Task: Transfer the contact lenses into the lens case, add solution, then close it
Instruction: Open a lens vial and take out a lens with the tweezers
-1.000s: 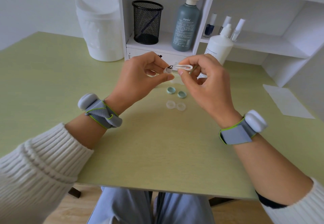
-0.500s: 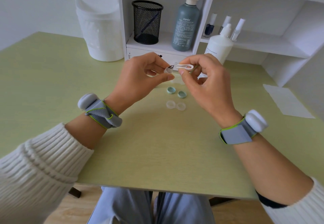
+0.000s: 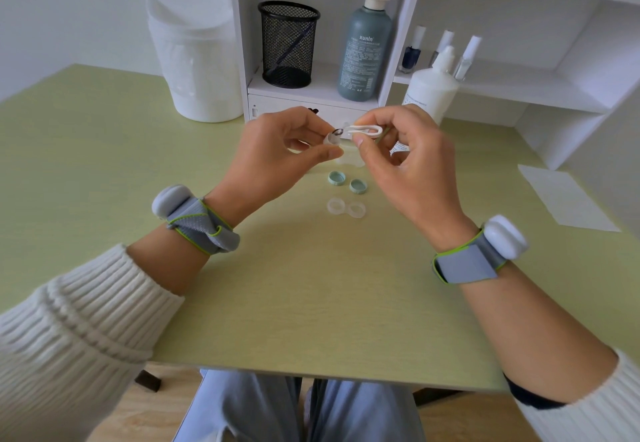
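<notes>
My left hand (image 3: 280, 151) pinches a small clear lens container (image 3: 331, 138) above the green table (image 3: 311, 286). My right hand (image 3: 405, 161) grips white tweezers (image 3: 363, 130), whose dark tip touches the container's mouth. Below the hands lie two mint-green caps (image 3: 336, 178) (image 3: 358, 186) and the clear twin-well lens case (image 3: 345, 207), open. Another clear container (image 3: 349, 159) sits half hidden behind my fingers. The white solution bottle (image 3: 431, 90) stands behind my right hand.
A white shelf unit (image 3: 485, 88) at the back holds a black mesh cup (image 3: 288, 43), a grey-green bottle (image 3: 364, 47) and small vials (image 3: 412, 50). A white bin (image 3: 195, 47) stands at the back left. A white paper sheet (image 3: 564, 197) lies on the right.
The tweezers' tip has shifted very slightly at the container's mouth. Both hands stay in nearly the same place.
</notes>
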A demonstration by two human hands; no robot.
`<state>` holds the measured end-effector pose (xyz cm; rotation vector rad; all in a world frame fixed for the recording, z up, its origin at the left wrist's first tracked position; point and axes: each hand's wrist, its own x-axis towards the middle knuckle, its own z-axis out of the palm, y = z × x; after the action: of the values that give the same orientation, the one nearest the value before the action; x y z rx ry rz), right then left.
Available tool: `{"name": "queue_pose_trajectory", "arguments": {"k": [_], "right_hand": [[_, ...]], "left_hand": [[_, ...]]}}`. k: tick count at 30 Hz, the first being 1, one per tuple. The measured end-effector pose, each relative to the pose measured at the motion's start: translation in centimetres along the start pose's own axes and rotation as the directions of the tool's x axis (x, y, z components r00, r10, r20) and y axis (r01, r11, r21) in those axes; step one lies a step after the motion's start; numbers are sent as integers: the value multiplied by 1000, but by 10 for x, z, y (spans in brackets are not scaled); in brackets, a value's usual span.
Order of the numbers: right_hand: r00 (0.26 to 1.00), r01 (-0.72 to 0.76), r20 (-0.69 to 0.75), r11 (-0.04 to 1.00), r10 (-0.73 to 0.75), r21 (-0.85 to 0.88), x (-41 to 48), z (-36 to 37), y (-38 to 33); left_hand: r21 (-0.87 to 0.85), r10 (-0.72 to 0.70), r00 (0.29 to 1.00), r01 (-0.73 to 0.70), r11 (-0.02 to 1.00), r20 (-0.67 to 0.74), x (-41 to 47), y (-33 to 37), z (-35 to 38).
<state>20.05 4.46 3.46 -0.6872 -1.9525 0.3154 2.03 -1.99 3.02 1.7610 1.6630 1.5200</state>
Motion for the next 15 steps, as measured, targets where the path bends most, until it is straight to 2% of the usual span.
{"name": "queue_pose_trajectory", "arguments": {"k": [15], "right_hand": [[1000,-1,1,1000,1,-9,1,-1,-1]], "left_hand": [[-24,4,1000,-3,1000,28,1,-4,1]]}}
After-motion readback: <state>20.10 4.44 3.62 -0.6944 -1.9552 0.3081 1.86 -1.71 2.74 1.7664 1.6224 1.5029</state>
